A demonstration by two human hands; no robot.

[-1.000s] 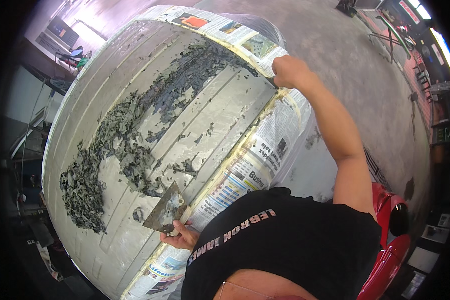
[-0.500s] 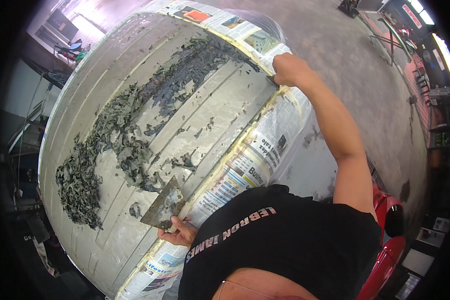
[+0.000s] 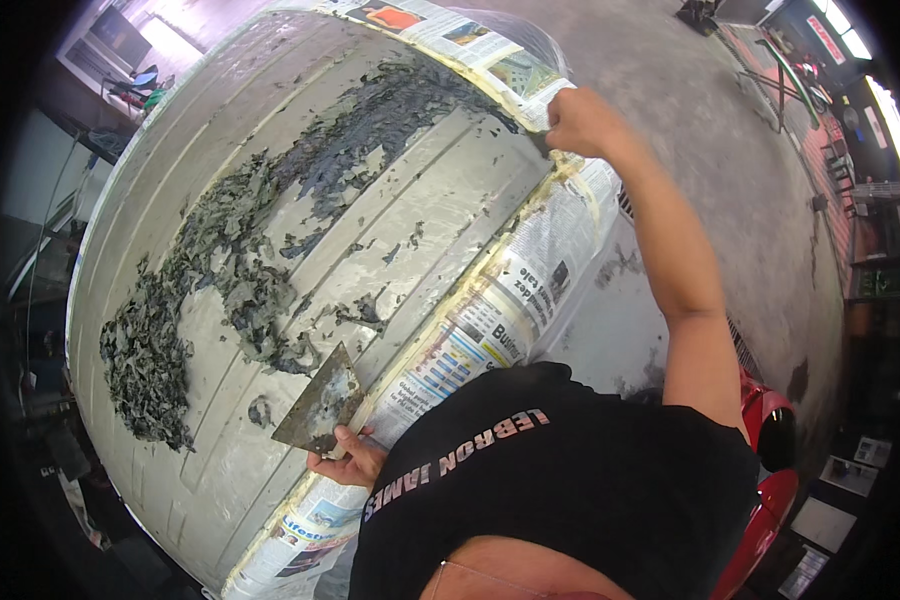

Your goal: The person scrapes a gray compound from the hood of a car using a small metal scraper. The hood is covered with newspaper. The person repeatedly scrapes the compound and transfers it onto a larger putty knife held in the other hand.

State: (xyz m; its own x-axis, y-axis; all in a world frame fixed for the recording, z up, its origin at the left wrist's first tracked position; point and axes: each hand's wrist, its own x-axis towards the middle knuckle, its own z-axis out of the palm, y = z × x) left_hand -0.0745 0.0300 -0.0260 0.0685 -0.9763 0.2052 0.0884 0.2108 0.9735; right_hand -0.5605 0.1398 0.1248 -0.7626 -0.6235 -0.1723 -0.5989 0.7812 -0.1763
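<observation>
Setting: a grey concrete floor (image 3: pixel 710 200) is stretching across the upper right of the frame, between the workpiece and a green curved part on a dark stand (image 3: pixel 785 75) at the far upper right. A glossy red curved bodywork piece (image 3: pixel 770 520) is showing at the lower right.

Workpiece: a large, curved, ribbed, grey sheet-metal panel (image 3: pixel 460 190) is filling the left and centre. Its near edge is running diagonally from lower left to upper right, bordered by cream masking tape (image 3: pixel 467 292) and printed newspaper sheets (image 3: pixel 535 295); clear thin plastic film (image 3: pixel 530 40) is bulging beyond its upper edge.

Debris: dark, crumpled paint flakes (image 3: pixel 150 365) are lying in a long band from the left of the frame to the upper centre. Stripped metal is separating this band from most of the near edge.

Left hand (image 3: pixel 352 460), lower centre: it is pinching a flat, four-sided, stained metal scraper plate (image 3: pixel 322 400), thumb above, with the plate overhanging the panel just inside the taped edge. A small dark clump (image 3: pixel 260 410) is lying just beside the plate's left corner.

Right hand (image 3: pixel 582 122), upper centre-right: it is curling into a fist at the panel's corner, closing over a thin dark piece (image 3: pixel 542 143), mostly hidden.
</observation>
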